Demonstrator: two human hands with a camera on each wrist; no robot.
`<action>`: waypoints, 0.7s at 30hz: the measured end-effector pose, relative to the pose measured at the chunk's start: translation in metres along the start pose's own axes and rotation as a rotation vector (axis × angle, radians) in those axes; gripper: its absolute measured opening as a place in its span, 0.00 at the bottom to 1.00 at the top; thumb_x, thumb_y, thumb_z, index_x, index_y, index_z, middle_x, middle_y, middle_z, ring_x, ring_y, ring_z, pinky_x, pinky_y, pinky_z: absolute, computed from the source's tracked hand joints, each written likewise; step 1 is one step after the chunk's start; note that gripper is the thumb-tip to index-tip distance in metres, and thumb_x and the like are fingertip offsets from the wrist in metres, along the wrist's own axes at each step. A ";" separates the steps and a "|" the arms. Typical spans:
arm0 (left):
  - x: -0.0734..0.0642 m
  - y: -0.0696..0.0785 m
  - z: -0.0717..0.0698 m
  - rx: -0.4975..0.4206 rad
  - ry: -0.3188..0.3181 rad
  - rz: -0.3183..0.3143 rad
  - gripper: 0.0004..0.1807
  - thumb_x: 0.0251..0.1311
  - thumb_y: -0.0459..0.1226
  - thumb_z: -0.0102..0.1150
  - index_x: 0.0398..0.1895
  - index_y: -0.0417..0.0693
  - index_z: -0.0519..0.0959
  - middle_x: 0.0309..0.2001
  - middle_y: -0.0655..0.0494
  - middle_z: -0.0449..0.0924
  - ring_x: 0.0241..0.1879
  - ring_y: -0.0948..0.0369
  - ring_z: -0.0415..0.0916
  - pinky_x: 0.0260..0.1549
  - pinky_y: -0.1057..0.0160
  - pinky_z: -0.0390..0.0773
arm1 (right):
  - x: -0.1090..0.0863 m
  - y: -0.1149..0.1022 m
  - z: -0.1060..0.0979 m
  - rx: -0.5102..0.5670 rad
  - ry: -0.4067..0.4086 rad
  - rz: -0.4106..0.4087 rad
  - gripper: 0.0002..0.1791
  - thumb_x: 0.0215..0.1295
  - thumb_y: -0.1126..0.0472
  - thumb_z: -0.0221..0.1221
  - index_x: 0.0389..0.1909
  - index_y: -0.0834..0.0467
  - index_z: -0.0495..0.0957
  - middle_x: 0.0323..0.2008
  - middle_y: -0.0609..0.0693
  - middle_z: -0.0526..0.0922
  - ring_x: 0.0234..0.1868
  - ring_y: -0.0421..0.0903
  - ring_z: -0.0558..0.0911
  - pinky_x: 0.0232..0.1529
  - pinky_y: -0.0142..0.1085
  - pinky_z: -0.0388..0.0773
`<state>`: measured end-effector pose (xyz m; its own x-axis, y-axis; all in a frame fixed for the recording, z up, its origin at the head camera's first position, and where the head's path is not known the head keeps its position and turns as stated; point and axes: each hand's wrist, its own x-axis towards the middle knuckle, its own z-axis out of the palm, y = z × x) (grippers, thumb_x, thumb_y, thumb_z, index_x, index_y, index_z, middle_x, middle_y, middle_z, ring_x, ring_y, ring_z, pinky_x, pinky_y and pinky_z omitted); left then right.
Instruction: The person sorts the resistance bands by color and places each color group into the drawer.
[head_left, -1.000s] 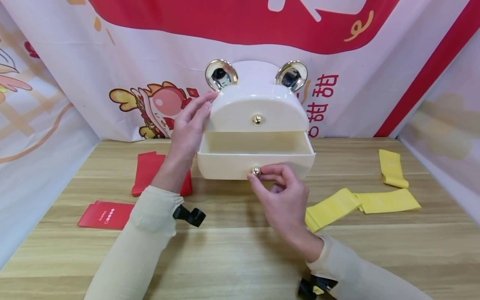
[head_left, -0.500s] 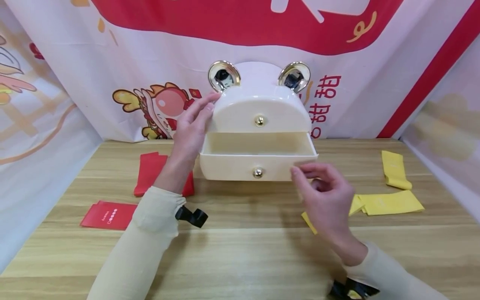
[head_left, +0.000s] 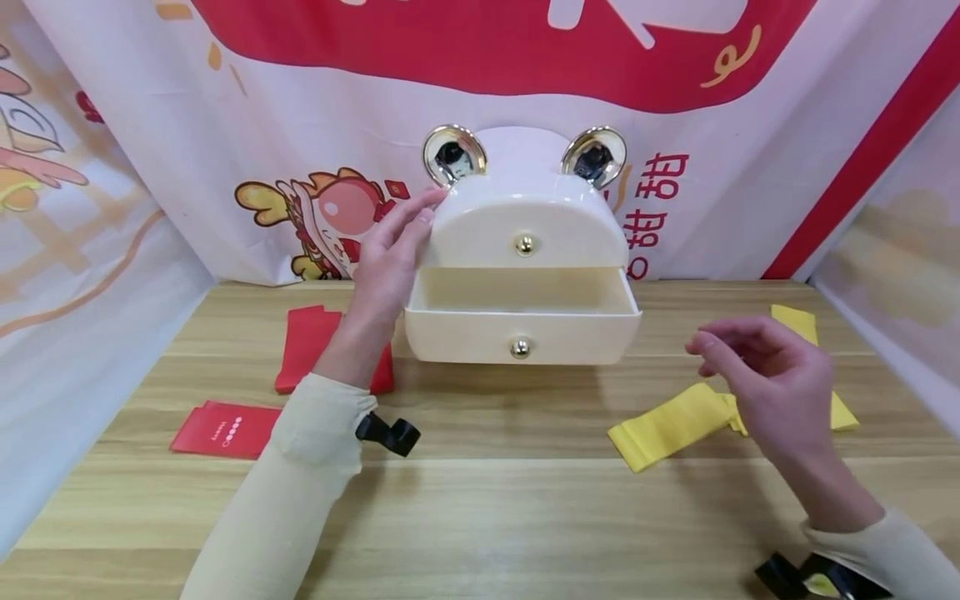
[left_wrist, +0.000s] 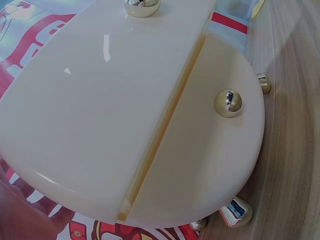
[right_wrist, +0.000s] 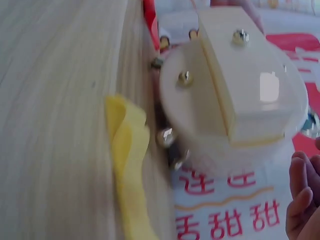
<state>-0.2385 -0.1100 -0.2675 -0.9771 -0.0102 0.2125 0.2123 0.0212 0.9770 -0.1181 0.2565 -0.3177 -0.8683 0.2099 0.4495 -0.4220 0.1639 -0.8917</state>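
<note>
A white box point(head_left: 528, 212) with two round gold-rimmed eyes stands at the back of the table. Its lower drawer point(head_left: 450, 337) is pulled out, with the inside bare and a gold knob point(head_left: 521, 347) on the front. The upper drawer front stays closed. My left hand point(head_left: 386, 267) rests with extended fingers against the box's left side. Over the yellow bands at the right hovers my right hand point(head_left: 783, 387), fingers loosely curled around nothing. Beneath and beside it lie a flat yellow band point(head_left: 671, 425) and other yellow bands, partly hidden by the hand.
Red flat bands, one point(head_left: 232, 429) printed with white dots and lettering, lie at the left, another point(head_left: 303, 342) partly behind my left forearm. A printed cloth point(head_left: 360, 108) hangs behind the box. The wooden table point(head_left: 510, 525) runs toward me.
My right hand has let go of the lower drawer's knob and moved right, over the yellow bands. The left hand keeps its place on the box. The drawer stays out.
</note>
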 end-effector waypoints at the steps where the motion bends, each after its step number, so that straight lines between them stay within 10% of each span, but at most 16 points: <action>1: 0.000 0.000 0.000 0.001 0.000 -0.001 0.19 0.79 0.49 0.54 0.68 0.73 0.80 0.75 0.74 0.72 0.73 0.64 0.70 0.74 0.51 0.75 | 0.001 0.004 -0.007 -0.047 -0.018 0.019 0.07 0.66 0.74 0.67 0.43 0.71 0.85 0.33 0.46 0.92 0.27 0.40 0.85 0.30 0.24 0.84; 8: 0.000 0.000 -0.001 0.010 0.012 0.004 0.19 0.79 0.50 0.55 0.68 0.73 0.80 0.75 0.73 0.72 0.74 0.65 0.68 0.75 0.52 0.74 | 0.008 0.026 -0.045 -0.443 -0.127 0.200 0.12 0.70 0.58 0.70 0.49 0.60 0.87 0.33 0.31 0.90 0.33 0.32 0.84 0.32 0.24 0.78; 21: 0.000 0.000 -0.001 -0.006 -0.012 -0.005 0.19 0.80 0.49 0.54 0.68 0.72 0.80 0.75 0.73 0.72 0.74 0.66 0.69 0.74 0.53 0.74 | 0.018 0.060 -0.072 -0.563 -0.313 0.343 0.13 0.70 0.54 0.70 0.50 0.56 0.89 0.35 0.23 0.87 0.37 0.26 0.82 0.35 0.23 0.80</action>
<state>-0.2388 -0.1112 -0.2677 -0.9783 0.0018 0.2072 0.2072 0.0155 0.9782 -0.1398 0.3396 -0.3594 -0.9970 0.0671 0.0379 0.0126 0.6271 -0.7788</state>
